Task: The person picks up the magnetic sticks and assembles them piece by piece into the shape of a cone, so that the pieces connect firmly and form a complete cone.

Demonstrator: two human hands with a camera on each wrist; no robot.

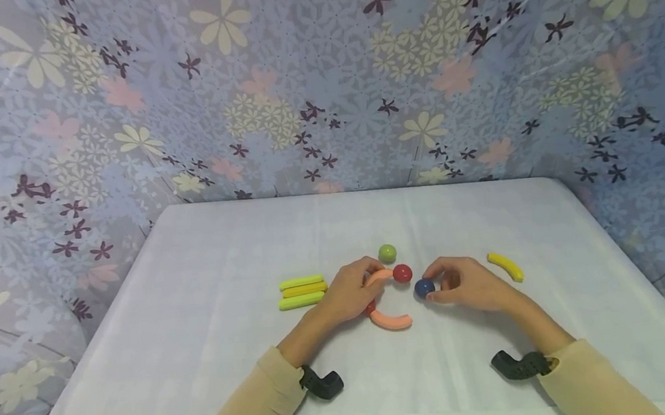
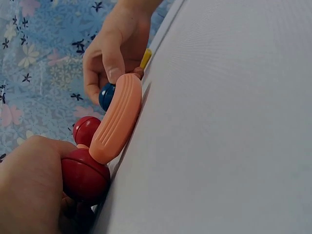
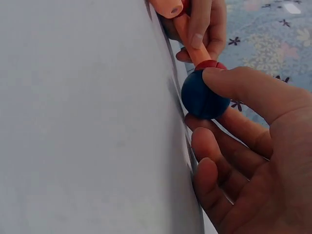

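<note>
My left hand (image 1: 351, 291) pinches an orange curved stick (image 1: 380, 275) whose far end meets a red ball (image 1: 402, 273). A second red ball (image 2: 86, 176), partly covered by that hand in the head view, sits beside its thumb side. From this ball a lower orange curved stick (image 1: 391, 320) bends out toward the right. My right hand (image 1: 470, 282) holds a blue ball (image 1: 424, 287) between thumb and fingers, just right of the far red ball. In the right wrist view the thumb lies on top of the blue ball (image 3: 204, 95), with the other fingers loosely bent.
A green ball (image 1: 387, 253) lies behind the red one. Several straight yellow and lime sticks (image 1: 303, 291) lie side by side left of my left hand. A yellow curved stick (image 1: 505, 267) rests right of my right hand. The white-covered table (image 1: 220, 248) backs onto a flowered curtain.
</note>
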